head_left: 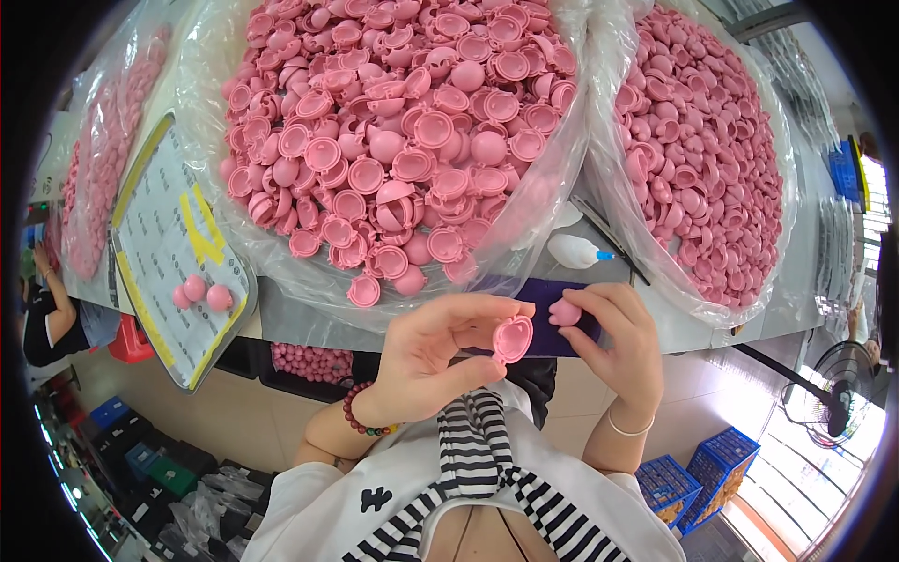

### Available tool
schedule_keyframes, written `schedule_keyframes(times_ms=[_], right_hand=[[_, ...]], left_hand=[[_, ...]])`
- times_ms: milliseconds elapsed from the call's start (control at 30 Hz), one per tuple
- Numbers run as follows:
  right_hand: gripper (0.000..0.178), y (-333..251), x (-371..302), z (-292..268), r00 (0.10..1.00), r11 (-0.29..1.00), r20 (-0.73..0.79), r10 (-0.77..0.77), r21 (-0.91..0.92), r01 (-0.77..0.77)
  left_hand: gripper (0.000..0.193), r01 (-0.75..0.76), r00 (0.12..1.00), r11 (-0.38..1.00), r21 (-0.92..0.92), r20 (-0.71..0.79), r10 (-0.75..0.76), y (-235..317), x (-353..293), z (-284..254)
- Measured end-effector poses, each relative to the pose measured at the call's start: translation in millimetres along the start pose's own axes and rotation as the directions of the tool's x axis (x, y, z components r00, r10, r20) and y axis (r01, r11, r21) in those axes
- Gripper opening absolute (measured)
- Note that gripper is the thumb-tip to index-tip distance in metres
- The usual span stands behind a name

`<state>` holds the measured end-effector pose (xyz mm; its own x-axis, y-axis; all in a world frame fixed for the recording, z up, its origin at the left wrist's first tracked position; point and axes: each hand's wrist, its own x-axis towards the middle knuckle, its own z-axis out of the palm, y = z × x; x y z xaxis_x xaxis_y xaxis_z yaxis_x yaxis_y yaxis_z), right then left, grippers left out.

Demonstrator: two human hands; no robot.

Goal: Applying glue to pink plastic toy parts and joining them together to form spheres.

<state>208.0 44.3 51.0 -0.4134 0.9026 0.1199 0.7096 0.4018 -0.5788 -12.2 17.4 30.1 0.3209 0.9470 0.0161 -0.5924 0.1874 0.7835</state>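
Between thumb and fingers, my left hand (440, 351) holds a pink plastic half-shell (512, 338), its hollow side facing up toward me. My right hand (613, 337) pinches a small pink plastic piece (565, 312) with rounded bumps. The two pieces are apart, both over a dark purple mat (534, 292) at the table's near edge. Just beyond them a large clear plastic bag (309, 290) lies open, heaped with pink half-shells (434, 129). To its right, another open bag holds a heap of smaller pink pieces (702, 169).
A white bottle with a blue tip (576, 251) lies beside a dark pen-like tool (613, 242). At left, a tray with yellow tape (154, 253) carries several pink balls (219, 298). Below the table are a bin of pink balls (312, 360) and blue crates (716, 473). A fan (833, 398) stands right.
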Motion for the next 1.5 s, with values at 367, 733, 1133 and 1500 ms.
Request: schedule_keyframes(times_ms=[367,733,1133,1500], right_hand=[[0.039,-25,1,28,0.97,0.855,-0.242,0.015,0.506,0.113],[0.038,-21,-3,36,0.947,0.803,-0.322,-0.015,0.56,0.203],[0.031,-40,-9,42,0.903,0.863,-0.415,-0.11,0.411,0.294],[0.029,-46,-11,44,0.858,0.856,-0.447,-0.252,0.31,0.413]], left_hand=[[0.037,-0.132,0.991,0.84,0.526,0.045,0.128,-2,3,3],[0.039,-0.133,0.991,0.888,0.44,0.062,0.118,-9,7,2],[0.054,-0.258,0.965,0.77,0.584,0.201,0.171,5,13,3],[0.037,-0.377,0.926,0.73,0.571,0.219,0.307,1,9,1]])
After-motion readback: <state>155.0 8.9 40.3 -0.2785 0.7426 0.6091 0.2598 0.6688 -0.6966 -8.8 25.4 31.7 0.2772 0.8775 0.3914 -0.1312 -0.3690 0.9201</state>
